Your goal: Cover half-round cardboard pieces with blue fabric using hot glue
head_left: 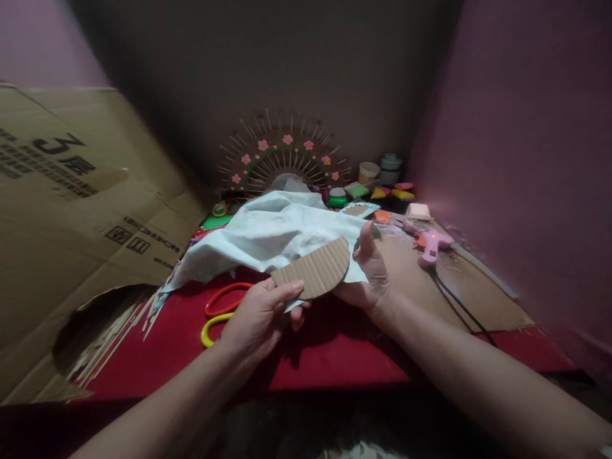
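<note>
My left hand point(268, 312) pinches the lower left edge of a semicircular piece of corrugated cardboard point(320, 271), thumb on top. A bit of light blue cloth shows under that thumb. Spread behind the cardboard is the light blue cloth point(268, 223), wrinkled and draped across the table. My right hand point(370, 277) is by the cardboard's right end, palm up with its thumb raised and apart. Its other fingers are mostly hidden by the cardboard and cloth. Scissors with red and yellow handles point(217, 324) lie left of my left hand.
A pink glue gun point(435, 247) with a black cord rests on a cardboard sheet point(454, 296) at right. A large cardboard box point(95, 210) fills the left, near thin sticks point(115, 338). A fan-shaped flowered piece point(287, 146) and small tubs point(368, 172) stand at the back.
</note>
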Demonstrator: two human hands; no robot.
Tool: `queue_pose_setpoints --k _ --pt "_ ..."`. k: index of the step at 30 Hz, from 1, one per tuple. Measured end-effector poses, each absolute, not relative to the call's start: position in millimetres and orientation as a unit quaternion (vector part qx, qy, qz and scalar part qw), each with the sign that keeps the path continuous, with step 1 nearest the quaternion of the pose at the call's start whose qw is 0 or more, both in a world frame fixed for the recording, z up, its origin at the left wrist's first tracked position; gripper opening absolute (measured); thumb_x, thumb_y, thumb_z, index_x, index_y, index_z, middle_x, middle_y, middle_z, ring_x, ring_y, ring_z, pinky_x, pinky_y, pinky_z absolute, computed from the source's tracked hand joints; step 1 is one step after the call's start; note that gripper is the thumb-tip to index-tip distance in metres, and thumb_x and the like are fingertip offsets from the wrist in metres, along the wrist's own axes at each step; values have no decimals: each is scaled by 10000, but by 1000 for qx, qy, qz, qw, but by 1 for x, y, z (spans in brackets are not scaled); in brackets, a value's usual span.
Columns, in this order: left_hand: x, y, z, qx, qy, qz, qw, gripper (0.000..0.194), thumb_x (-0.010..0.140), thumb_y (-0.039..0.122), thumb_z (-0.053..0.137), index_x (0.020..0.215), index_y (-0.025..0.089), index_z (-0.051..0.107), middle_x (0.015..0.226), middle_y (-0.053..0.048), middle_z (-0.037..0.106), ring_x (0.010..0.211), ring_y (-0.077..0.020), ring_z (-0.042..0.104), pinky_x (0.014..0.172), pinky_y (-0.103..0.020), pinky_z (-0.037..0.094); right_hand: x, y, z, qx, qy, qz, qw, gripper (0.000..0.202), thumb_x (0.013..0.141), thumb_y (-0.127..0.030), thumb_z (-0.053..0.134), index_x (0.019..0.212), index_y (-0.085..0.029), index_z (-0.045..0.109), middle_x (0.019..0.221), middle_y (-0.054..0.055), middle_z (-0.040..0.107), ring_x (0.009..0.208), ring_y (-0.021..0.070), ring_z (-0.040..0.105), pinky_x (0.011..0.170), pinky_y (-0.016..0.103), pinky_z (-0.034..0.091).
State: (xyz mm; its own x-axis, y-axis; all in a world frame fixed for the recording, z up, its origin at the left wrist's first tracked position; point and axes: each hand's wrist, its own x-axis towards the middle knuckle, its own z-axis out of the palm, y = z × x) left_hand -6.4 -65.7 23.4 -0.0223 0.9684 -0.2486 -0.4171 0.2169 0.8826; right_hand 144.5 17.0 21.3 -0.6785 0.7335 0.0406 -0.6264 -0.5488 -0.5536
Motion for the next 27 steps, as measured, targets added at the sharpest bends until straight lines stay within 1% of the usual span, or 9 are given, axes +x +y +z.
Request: queue_pose_setpoints --k 2,4,6,8,12,16,21,24,27 --pt "1 -65 21 310 457 553 624 218 716 193 715 881 88 618 645 -27 621 405 -62 469 385 -188 407 146 14 22 -115 -274 869 397 400 744 -492 601 1024 -206 611 951 77 697 1050 289 606 887 478 488" --pt "8 -64 17 329 447 565 610 194 733 203 706 866 93 620 649 -24 618 411 -66 475 384 -187 411 148 12 22 -156 -266 863 400 371 690 -281 653 1045 -186 598 945 76 699 1024 285 622 892 476 495" --pt "10 -63 12 347 439 550 620 188 746 214 707 869 97 625 648 -24 620 426 -78 499 392 -190 425 153 12 22 -206 -260 858 393 455 627 -73 601 1072 -167 586 930 70 704 984 265 643 899 466 504" --pt "7 -62 10 352 434 509 655 202 757 245 717 856 91 633 648 -40 623 473 -113 552 410 -210 458 159 13 23 -243 -256 850 392 502 613 13 539 1085 -152 585 915 67 708 949 246 658 898 458 515" --pt "-2 -56 18 250 418 519 703 303 882 328 584 974 45 643 784 -133 672 697 -200 661 578 -287 563 171 17 27 -272 -233 839 410 403 701 1 517 1073 -128 603 897 84 714 947 246 666 900 459 524" --pt "0 -49 30 119 364 592 709 270 918 268 523 1060 55 608 969 -173 692 873 -226 678 773 -343 578 175 20 31 -281 -212 836 420 369 743 -11 495 1072 -128 612 912 92 718 985 247 659 920 460 514" --pt "6 -44 25 114 357 623 687 102 843 180 619 924 121 634 823 -84 699 678 -185 662 588 -304 567 178 21 34 -285 -210 838 416 385 768 -29 488 1121 -133 599 981 98 714 1020 245 649 929 460 507" --pt "4 -51 15 177 391 632 645 117 773 160 694 863 93 663 691 -57 670 593 -164 631 488 -245 515 180 14 32 -294 -199 844 402 372 777 -21 494 1115 -130 605 967 101 716 1014 241 652 932 450 508" --pt "4 -62 11 236 421 643 595 152 731 178 739 823 71 681 685 -57 680 572 -153 619 482 -238 514 181 6 26 -304 -182 846 397 359 771 -2 515 1079 -152 623 911 83 724 996 237 661 923 445 516"
